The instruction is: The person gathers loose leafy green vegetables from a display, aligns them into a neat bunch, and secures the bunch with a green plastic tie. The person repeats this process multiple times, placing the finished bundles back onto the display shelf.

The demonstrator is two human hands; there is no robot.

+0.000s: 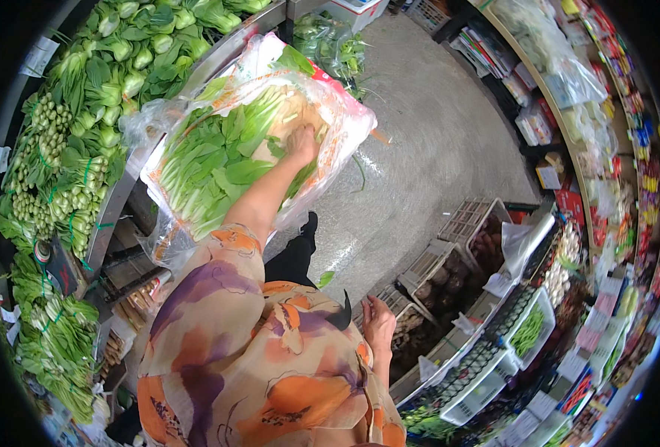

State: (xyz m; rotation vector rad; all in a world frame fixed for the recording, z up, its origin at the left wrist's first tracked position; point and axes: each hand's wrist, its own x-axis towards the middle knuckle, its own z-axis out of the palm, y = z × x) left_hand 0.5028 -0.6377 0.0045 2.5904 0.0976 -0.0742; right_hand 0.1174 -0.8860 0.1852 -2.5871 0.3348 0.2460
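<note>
An open box (369,118) lined with clear plastic, with pink and red on its edge, stands before me. Leafy greens (218,162) fill its left part, stems and leaves lying roughly lengthwise. My left hand (303,144) reaches into the box, over a bare brown patch at its right side, beside a small loose leaf. Its fingers point down and curl; whether they pinch anything is hidden. My right hand (378,321) hangs at my right side, away from the box, with loosely bent fingers and nothing seen in it.
A metal-edged stand (112,215) heaped with bok choy (134,84) runs along the left. Bagged greens (330,44) lie beyond the box. Plastic crates (469,223) of root vegetables stand on the floor at right, near shelves of packaged goods. A loose leaf (326,279) lies near my foot.
</note>
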